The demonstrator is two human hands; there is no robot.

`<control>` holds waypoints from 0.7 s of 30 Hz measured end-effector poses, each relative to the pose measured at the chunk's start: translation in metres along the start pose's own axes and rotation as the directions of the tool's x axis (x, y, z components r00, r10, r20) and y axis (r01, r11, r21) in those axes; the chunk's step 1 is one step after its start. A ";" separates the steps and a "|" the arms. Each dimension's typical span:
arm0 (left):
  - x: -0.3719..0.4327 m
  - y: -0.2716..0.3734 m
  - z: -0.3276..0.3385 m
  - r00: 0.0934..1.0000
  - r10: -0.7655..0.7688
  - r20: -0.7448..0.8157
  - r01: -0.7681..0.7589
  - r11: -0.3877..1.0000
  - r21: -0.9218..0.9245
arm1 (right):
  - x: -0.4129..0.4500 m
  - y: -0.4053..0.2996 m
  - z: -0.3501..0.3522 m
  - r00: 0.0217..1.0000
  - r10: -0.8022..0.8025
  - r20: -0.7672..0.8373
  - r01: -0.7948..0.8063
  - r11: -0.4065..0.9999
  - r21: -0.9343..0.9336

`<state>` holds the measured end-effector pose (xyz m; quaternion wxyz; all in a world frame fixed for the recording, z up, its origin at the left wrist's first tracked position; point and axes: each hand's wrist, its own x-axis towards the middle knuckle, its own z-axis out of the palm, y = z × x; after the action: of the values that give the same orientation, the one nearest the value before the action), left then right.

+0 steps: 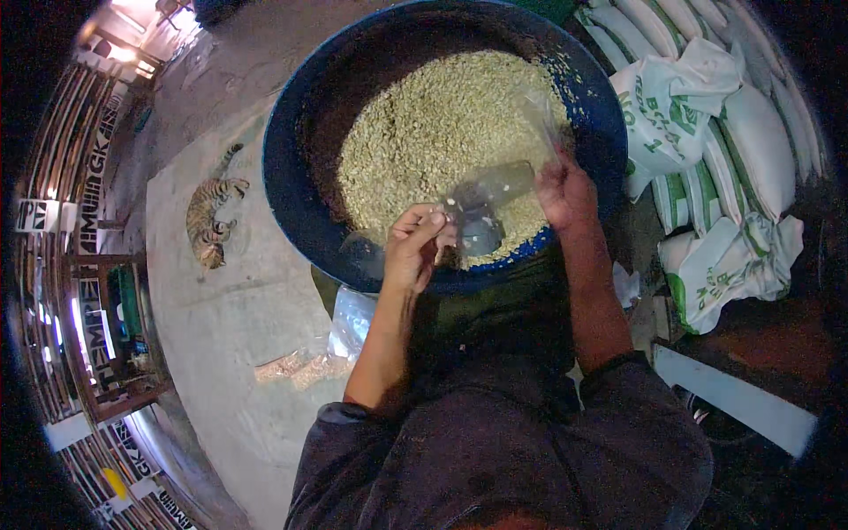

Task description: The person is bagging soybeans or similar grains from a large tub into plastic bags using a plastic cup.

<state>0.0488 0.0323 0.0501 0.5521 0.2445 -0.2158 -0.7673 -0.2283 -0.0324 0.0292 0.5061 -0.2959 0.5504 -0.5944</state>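
Observation:
A large round blue plastic tub [286,199] stands before me, holding a heap of pale, bean-like kernels [424,126]. My right hand [566,189] is over the tub's right side and grips a thin clear plastic bag [542,116], whose film rises above the fingers. Over the near left part of the heap, my left hand [417,242] has thumb and fingertips pinched together on what appears to be clear film of the same bag. Between and below the hands a grey plastic scoop or cup [480,235] rests on the kernels, partly seen through film.
Left of my forearm, filled clear packets [298,371] lie on the concrete floor by a stack of plastic bags [351,321]. A tabby cat [209,215] lies farther left. White sacks [758,139] are piled at right, above a pale board [735,397]. Slatted racks [99,152] line the left.

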 end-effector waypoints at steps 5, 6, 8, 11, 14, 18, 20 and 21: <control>-0.015 0.010 0.022 0.994 -0.074 -0.081 0.080 0.994 0.080 | 0.010 0.031 -0.023 0.954 -0.298 -0.028 0.257 0.864 -0.434; -0.017 0.010 0.021 0.994 -0.036 -0.103 0.045 0.995 0.084 | 0.003 0.021 -0.012 0.995 -0.055 -0.080 0.044 0.991 -0.125; -0.021 0.009 0.021 0.992 -0.004 -0.127 0.016 0.996 0.088 | -0.015 0.009 0.006 0.978 0.202 -0.058 -0.187 0.962 0.198; -0.023 0.010 0.025 0.947 0.084 -0.309 -0.031 0.984 0.174 | -0.070 -0.010 0.044 0.864 -0.427 0.267 0.488 0.580 -0.653; -0.028 -0.003 0.020 0.933 0.239 -0.267 -0.113 0.903 0.414 | -0.134 -0.033 0.085 0.773 -0.142 0.619 0.526 0.688 -0.500; -0.043 0.040 0.007 0.912 0.253 -0.322 -0.022 0.815 0.579 | -0.110 -0.003 0.067 0.863 -0.211 0.459 0.404 0.834 -0.375; -0.054 0.068 -0.014 0.889 0.376 -0.260 0.000 0.568 0.823 | -0.093 0.006 0.048 0.868 0.059 0.492 0.343 0.645 -0.683; -0.059 0.080 -0.026 0.862 0.473 -0.180 0.081 0.222 0.972 | -0.084 0.019 0.036 0.851 0.241 0.466 0.356 0.387 -0.850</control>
<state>0.1400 0.0629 0.0864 0.4133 0.6656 -0.5360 -0.3143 -0.1643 0.0355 0.0362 0.3623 -0.6934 0.6143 -0.1028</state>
